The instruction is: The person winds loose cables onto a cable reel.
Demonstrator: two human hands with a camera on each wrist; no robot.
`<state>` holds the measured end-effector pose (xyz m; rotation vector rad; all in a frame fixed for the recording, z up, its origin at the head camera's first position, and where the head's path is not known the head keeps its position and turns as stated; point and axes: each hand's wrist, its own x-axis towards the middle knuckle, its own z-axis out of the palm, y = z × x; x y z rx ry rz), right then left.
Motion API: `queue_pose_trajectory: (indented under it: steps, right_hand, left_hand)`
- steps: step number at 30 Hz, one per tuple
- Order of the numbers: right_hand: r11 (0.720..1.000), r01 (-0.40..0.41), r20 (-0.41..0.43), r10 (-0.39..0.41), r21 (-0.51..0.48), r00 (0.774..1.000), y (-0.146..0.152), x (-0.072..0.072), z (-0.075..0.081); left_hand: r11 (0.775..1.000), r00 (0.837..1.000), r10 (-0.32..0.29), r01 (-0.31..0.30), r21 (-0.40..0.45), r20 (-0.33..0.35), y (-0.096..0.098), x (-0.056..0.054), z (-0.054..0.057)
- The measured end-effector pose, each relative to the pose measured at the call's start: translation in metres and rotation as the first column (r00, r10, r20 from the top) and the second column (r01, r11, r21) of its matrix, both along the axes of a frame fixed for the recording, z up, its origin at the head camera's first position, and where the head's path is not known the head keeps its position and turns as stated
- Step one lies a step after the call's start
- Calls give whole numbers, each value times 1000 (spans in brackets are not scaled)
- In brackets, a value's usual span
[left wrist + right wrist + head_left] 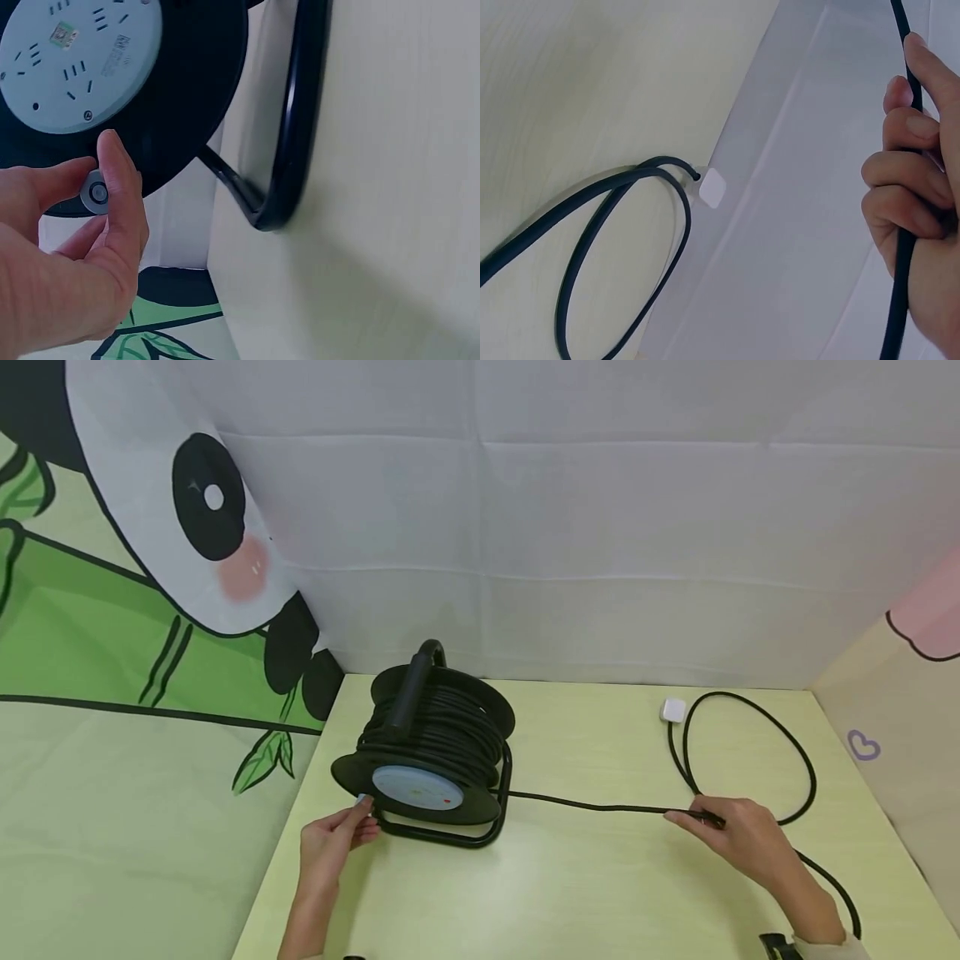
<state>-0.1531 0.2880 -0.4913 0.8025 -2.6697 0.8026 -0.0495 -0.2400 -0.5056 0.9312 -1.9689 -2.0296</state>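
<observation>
A black cable reel [435,735] with a pale blue socket disc [82,60] on its front stands on the table's left part, wound with cable. My left hand [333,843] pinches the small grey crank knob [94,192] at the rim of the reel's front flange, between thumb and fingers. From the reel's lower right the black cable [592,807] runs fairly straight to my right hand [742,839], whose fingers curl round it. Beyond that hand the cable loops over the table and ends in a white plug [672,710].
The pale wooden table [585,893] meets a white cloth backdrop [600,527] at its far edge. A printed panda cloth [150,610] hangs to the left. The reel rests on a black tube frame [450,838]. Loose cable lies near the right edge.
</observation>
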Motion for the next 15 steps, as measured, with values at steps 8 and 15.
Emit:
queue_pose_trajectory:
  steps: [8,15]
  right_hand:
    - [999,48,-10,-48,-4,999,18,3,-2]
    - [991,125,24,-124,-48,992,49,8,-3]
  left_hand:
    - [999,999,35,-36,21,8,-15,0,21]
    - [999,997,44,-42,26,-56,-19,2,54]
